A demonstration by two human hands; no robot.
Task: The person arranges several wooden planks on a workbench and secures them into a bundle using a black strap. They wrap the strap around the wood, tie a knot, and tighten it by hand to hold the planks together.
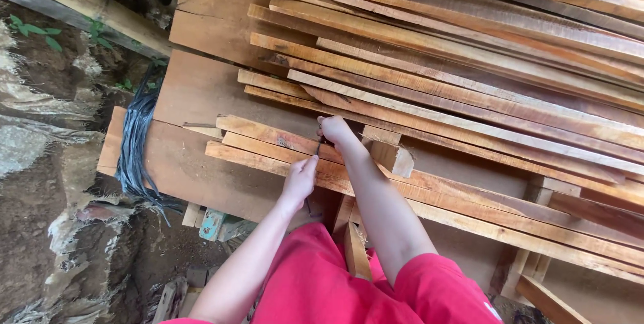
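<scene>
Right hand point(334, 129): fingers closed around the top of a thin dark tool point(317, 148), held against a plank point(282, 137).
Left hand point(300, 178): fingers curled on the lowest plank edge point(255, 157), just below the tool; whether it pinches anything cannot be told.
Tool position: between both hands, upright on the plank ends.
Stack point(456, 62): long planks lie on a wide board point(201, 89), ends overhanging.
Black strands point(134, 143): draped over the board's left edge.
Risk: the tool could slip off the grain toward the left fingers; pressure on overhanging ends could tip a plank.
</scene>
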